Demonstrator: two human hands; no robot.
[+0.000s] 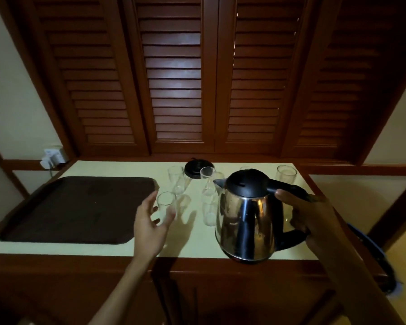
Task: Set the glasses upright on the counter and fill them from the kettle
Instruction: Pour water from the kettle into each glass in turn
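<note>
A steel kettle [246, 216] with a black lid and handle stands at the counter's front right; whether it rests on the surface or is just lifted I cannot tell. My right hand [307, 214] grips its black handle. Several clear glasses stand upright on the pale counter [117, 248]: one at the front [166, 205], one behind it [176, 179], one in the middle [208, 181], one at the back right [286, 174]. My left hand [150, 221] hovers with spread fingers around the near glass, not visibly gripping it. Another glass [209, 213] is partly hidden beside the kettle.
A dark brown tray [73, 207] lies on the left half of the counter. The kettle's round black base [196, 168] sits at the back, behind the glasses. Louvred wooden doors rise behind. A wall socket with plugs [53, 157] is at the far left.
</note>
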